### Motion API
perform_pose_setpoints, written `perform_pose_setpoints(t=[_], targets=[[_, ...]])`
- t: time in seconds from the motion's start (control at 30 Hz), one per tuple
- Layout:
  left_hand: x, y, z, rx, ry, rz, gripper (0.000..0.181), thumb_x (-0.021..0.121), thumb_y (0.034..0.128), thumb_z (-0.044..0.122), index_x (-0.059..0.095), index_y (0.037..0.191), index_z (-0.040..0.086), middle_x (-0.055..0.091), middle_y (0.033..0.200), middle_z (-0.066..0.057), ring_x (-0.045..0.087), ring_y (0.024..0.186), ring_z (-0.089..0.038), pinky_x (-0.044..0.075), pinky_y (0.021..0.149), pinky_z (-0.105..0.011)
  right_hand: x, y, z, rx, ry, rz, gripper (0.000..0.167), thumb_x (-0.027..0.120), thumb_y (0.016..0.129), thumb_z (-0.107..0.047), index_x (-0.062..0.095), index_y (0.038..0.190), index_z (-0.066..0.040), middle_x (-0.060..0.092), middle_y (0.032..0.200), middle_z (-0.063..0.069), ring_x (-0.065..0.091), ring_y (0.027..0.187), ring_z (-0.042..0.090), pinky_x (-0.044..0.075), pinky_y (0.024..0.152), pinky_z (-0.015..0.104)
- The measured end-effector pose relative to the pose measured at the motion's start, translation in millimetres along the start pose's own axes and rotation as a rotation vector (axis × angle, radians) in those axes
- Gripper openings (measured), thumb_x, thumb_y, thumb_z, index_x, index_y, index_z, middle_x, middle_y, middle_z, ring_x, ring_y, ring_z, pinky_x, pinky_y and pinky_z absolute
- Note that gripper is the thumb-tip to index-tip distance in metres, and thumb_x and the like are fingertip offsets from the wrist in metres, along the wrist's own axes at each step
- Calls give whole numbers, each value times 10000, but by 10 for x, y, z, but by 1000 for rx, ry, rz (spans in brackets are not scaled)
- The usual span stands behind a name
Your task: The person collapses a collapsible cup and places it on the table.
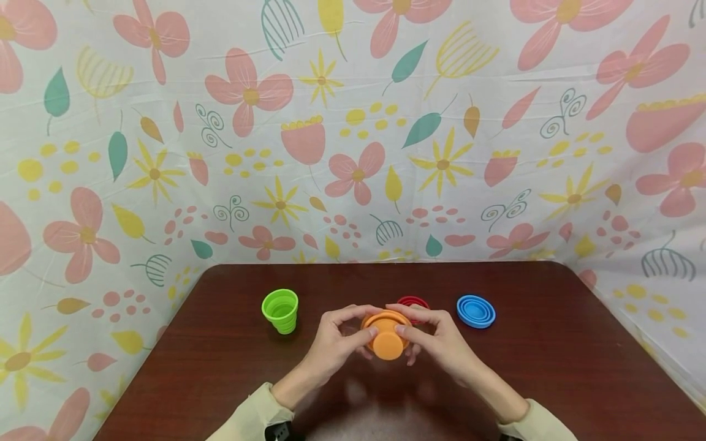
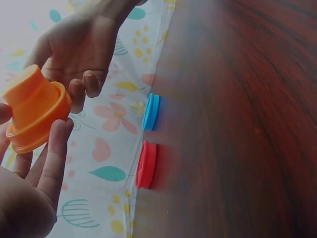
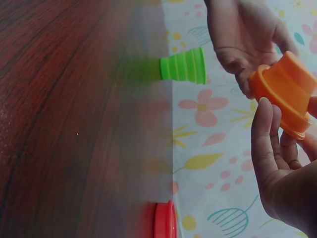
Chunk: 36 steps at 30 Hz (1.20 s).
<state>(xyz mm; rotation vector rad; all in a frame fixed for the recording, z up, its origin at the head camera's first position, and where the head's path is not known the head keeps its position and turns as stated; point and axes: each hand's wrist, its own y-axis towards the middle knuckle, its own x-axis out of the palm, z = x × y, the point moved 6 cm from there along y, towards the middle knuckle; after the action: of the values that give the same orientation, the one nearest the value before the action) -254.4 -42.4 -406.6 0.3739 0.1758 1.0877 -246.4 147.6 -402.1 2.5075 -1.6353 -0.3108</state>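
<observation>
An orange collapsible cup (image 1: 388, 343) is held up over the table between both hands, its base toward the head camera. It is partly extended: the base sticks out from the wider rings in the left wrist view. My left hand (image 1: 334, 343) grips its left side with thumb and fingers. On the other side my right hand (image 1: 444, 343) grips it the same way, thumb near the base. Behind the right fingers lies a flattened red collapsible cup (image 1: 412, 301), partly hidden. A flattened blue collapsible cup (image 1: 476, 312) lies to its right. The green collapsible cup (image 1: 280, 311) stands extended at the left.
The dark brown wooden table (image 1: 220, 367) has rounded far corners. A white cloth with flowers and leaves (image 1: 353, 122) hangs behind it and along its sides. A dark device (image 1: 278, 431) is strapped at the left wrist, by the pale sleeve.
</observation>
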Motion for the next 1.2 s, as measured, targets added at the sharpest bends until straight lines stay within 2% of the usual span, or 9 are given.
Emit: perform_pose_setpoints(t=[0.13, 0.5, 0.87, 1.07, 1.2], targets=[[0, 2, 9, 24, 26, -4, 307, 733, 961, -4, 728, 1268, -17, 664, 1097, -192, 726, 747, -232, 638, 575, -463, 2, -3, -7, 0, 3, -2, 420, 676, 1028, -87, 624, 1428, 29, 692, 1176, 226, 646, 613, 284, 635, 585, 427], [-3, 15, 24, 27, 64, -3, 327, 745, 943, -7, 745, 1269, 16, 664, 1079, -156, 723, 747, -241, 629, 541, -468, 27, -15, -11, 32, 49, -17, 420, 626, 1067, -131, 603, 1473, -26, 693, 1142, 193, 633, 652, 267, 638, 596, 445], [16, 11, 28, 37, 103, -15, 324, 741, 935, -26, 750, 1256, 15, 655, 1041, -151, 703, 663, -204, 620, 507, -415, 7, -3, 23, 24, 67, -14, 424, 661, 1032, -84, 620, 1447, -2, 697, 1217, 206, 645, 644, 278, 636, 581, 425], [34, 6, 26, 19, 112, -27, 322, 713, 988, 24, 740, 1308, 51, 658, 1105, -146, 674, 613, -188, 613, 516, -498, -12, -7, 12, 6, 70, 7, 415, 653, 1034, -83, 628, 1441, -5, 683, 1277, 200, 632, 624, 336, 636, 577, 437], [47, -12, 26, -7, 61, -50, 338, 674, 1028, 58, 703, 1363, 34, 641, 1165, -162, 716, 699, -210, 629, 558, -487, -32, -8, 16, 0, 73, 22, 413, 647, 1040, -79, 621, 1443, 8, 682, 1291, 187, 632, 610, 315, 634, 570, 440]])
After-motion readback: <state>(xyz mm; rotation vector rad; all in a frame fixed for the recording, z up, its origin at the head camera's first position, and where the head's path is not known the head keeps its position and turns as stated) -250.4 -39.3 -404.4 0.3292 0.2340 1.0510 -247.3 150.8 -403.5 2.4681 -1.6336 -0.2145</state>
